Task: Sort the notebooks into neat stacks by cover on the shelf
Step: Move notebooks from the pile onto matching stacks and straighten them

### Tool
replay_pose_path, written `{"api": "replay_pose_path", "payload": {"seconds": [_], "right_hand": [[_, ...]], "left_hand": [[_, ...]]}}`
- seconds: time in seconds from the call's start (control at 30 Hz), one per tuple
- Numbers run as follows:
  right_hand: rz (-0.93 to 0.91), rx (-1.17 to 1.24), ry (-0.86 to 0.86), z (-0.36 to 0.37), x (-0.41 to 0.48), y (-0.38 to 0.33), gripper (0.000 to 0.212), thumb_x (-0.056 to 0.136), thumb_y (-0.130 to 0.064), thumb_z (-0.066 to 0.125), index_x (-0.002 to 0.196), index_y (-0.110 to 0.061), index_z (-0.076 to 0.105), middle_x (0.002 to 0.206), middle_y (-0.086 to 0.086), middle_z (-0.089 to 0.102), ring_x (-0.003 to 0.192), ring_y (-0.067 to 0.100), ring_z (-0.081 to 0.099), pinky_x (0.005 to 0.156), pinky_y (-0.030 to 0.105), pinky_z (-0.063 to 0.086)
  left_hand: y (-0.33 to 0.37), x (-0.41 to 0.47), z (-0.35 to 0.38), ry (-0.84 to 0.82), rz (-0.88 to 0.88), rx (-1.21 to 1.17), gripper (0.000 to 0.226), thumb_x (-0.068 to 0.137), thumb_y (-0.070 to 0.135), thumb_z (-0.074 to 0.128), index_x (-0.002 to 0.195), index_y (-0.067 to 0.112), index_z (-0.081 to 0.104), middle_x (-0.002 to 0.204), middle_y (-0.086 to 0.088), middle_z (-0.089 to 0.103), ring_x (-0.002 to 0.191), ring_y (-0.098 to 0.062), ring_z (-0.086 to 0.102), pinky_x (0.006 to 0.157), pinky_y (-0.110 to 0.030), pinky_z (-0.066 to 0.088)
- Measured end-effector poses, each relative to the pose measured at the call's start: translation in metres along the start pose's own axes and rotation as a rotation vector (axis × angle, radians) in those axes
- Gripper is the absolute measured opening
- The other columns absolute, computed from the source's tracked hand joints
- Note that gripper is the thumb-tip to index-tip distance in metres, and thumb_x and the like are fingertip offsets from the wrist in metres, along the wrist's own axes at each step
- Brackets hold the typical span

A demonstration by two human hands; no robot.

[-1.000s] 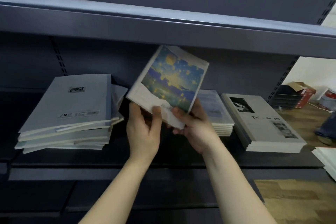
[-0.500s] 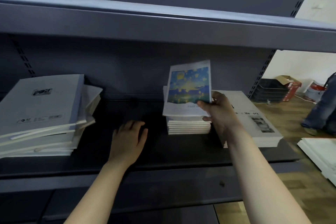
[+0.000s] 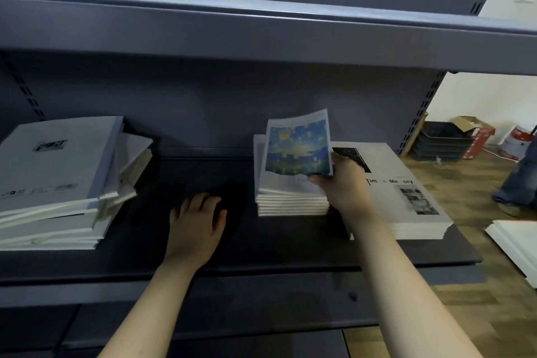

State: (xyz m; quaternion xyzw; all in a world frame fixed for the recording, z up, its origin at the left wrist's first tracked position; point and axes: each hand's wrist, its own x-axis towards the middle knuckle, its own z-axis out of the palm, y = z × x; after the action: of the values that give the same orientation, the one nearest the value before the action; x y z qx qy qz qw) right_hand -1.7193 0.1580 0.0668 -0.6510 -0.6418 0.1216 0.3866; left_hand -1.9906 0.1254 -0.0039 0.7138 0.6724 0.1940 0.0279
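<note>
A person's right hand (image 3: 345,183) pinches the lower right corner of a notebook with a blue lantern-sky cover (image 3: 299,151), thumb on the cover and fingers underneath. The notebook sits tilted on the middle stack (image 3: 290,203) of the dark metal shelf (image 3: 290,250): its near edge rests on the pile and its far edge is lifted and slightly curled. The left hand (image 3: 197,227) lies flat on the bare shelf with fingers loosely spread, holding nothing, between the middle stack and an untidy grey-covered pile (image 3: 55,183) at the left, whose notebooks jut out at angles. A squared stack titled "Time & Memory" (image 3: 412,203) lies just beside the right wrist. The step in hand appears to be laying this notebook on its matching pile. To do it well, the far edge should probably come down gently so the cover does not crease, with corners lined up to the pile beneath before the pinch lets go. The idle left hand could steady the stack's left side and square the edges afterwards.
</note>
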Motion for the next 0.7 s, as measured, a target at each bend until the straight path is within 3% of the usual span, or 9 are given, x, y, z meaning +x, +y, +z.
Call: {"api": "replay_pose_path", "payload": {"seconds": [0.1, 0.2, 0.33, 0.4, 0.47, 0.7], "right_hand": [[-0.001, -0.067, 0.02, 0.001, 0.002, 0.002, 0.024, 0.074, -0.011, 0.072, 0.098, -0.009, 0.065, 0.073, -0.005, 0.056, 0.074, 0.018, 0.052, 0.048, 0.015, 0.029], [-0.023, -0.061, 0.08, 0.003, 0.003, 0.005, 0.044, 0.074, -0.008, 0.073, 0.116, -0.008, 0.063, 0.088, 0.002, 0.06, 0.083, 0.02, 0.056, 0.059, 0.019, 0.032], [-0.006, -0.065, 0.076, 0.008, 0.008, 0.007, 0.023, 0.072, -0.011, 0.079, 0.093, -0.01, 0.069, 0.083, 0.003, 0.059, 0.072, 0.013, 0.049, 0.055, 0.008, 0.034], [0.001, -0.089, 0.066, 0.008, 0.01, 0.008, 0.023, 0.073, -0.015, 0.079, 0.094, -0.011, 0.071, 0.085, 0.005, 0.063, 0.073, 0.014, 0.049, 0.055, 0.014, 0.03], [-0.013, -0.119, 0.054, 0.008, 0.009, 0.009, 0.024, 0.075, -0.019, 0.079, 0.096, -0.012, 0.071, 0.092, 0.008, 0.067, 0.081, 0.02, 0.057, 0.064, 0.023, 0.034], [-0.089, -0.147, 0.047, 0.009, 0.004, 0.014, 0.025, 0.081, -0.02, 0.074, 0.105, -0.011, 0.071, 0.101, 0.013, 0.065, 0.095, 0.029, 0.059, 0.071, 0.026, 0.038]], "left_hand": [[-0.001, 0.0, 0.0, 0.01, -0.008, -0.027, 0.039, 0.097, 0.038, 0.04, 0.131, 0.023, 0.05, 0.138, -0.002, 0.046, 0.128, -0.023, 0.038, 0.106, -0.046, 0.027], [0.0, -0.001, 0.0, 0.021, -0.013, -0.04, 0.038, 0.097, 0.036, 0.041, 0.131, 0.022, 0.051, 0.138, -0.003, 0.047, 0.127, -0.023, 0.04, 0.106, -0.046, 0.028], [0.002, -0.002, 0.0, 0.005, -0.02, -0.024, 0.04, 0.097, 0.037, 0.04, 0.133, 0.022, 0.049, 0.14, -0.002, 0.045, 0.129, -0.023, 0.038, 0.107, -0.045, 0.026], [0.003, -0.004, 0.0, 0.001, -0.016, -0.019, 0.04, 0.097, 0.036, 0.039, 0.133, 0.023, 0.049, 0.141, -0.002, 0.045, 0.13, -0.023, 0.037, 0.107, -0.045, 0.026], [0.003, -0.006, -0.001, 0.009, -0.006, -0.01, 0.039, 0.097, 0.035, 0.041, 0.133, 0.022, 0.05, 0.14, -0.002, 0.045, 0.129, -0.024, 0.039, 0.107, -0.045, 0.026], [0.003, -0.005, 0.001, -0.011, -0.025, 0.016, 0.04, 0.098, 0.037, 0.038, 0.134, 0.023, 0.048, 0.14, -0.002, 0.046, 0.128, -0.023, 0.039, 0.107, -0.045, 0.027]]}}
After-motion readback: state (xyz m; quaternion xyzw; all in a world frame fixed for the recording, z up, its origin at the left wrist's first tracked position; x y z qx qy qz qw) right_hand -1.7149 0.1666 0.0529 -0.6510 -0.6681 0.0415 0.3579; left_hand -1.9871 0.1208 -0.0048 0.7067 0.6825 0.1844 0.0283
